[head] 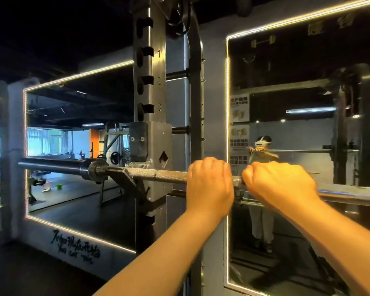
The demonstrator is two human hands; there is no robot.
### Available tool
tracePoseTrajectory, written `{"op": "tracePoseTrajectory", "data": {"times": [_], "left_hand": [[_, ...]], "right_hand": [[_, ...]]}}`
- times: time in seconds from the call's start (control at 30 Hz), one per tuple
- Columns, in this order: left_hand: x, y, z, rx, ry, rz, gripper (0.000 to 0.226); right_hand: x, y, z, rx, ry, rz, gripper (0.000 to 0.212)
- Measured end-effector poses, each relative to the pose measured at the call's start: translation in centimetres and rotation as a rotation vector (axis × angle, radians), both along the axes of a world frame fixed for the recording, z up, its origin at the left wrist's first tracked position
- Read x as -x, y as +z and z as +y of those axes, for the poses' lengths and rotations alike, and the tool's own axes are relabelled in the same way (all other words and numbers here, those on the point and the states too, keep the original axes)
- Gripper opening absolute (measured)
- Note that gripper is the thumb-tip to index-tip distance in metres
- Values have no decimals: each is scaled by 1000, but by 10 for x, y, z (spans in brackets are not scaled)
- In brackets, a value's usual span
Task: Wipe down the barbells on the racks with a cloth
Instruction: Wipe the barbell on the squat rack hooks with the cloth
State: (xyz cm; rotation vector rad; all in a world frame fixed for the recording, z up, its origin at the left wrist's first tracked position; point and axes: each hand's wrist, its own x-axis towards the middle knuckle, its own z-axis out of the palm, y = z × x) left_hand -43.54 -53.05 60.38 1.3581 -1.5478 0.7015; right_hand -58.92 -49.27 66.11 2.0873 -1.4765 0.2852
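Observation:
A steel barbell (165,174) lies level across the view, resting in the hook of a dark rack upright (150,86). Its black sleeve (58,165) sticks out to the left of the rack. My left hand (209,184) grips the knurled shaft from above, just right of the upright. My right hand (280,184) grips the shaft close beside it, further right. The bar runs on to the right edge (350,194), blurred. No cloth shows in either hand.
Light-framed wall mirrors (79,116) stand behind the rack on both sides. The right mirror (297,135) reflects a person at the bar and another rack. Notices are stuck on its left side. Dark floor lies below.

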Motion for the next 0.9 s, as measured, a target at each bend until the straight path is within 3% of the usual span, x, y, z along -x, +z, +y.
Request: {"op": "tracePoseTrajectory", "data": {"times": [0.13,0.23,0.3,0.4,0.47,0.6,0.7,0.8,0.9], "left_hand": [[-1,9,10,-110,-245,-167,46],[-36,7,12,-54,-173,-208,42],[-54,1,9,10,-71,-73,50],[-47,0,-1,93,-8,213,43],[-26,1,-5,126,25,269,40],[4,-17,7,160,26,37,37],[-11,-16,17,101,-65,-39,41],[-38,-8,21,10,-33,-47,47],[-69,-2,19,-2,29,64,49]], "right_hand": [[3,0,-4,-61,9,-47,22],[9,-1,-6,-24,78,60,21],[12,-2,-7,21,124,140,24],[14,-6,-11,72,175,148,29],[14,-6,-14,73,174,133,27],[10,-8,-23,78,194,104,20],[13,-9,-31,94,231,82,15],[15,-8,-35,35,263,139,20],[13,-8,-39,59,295,77,21]]}}
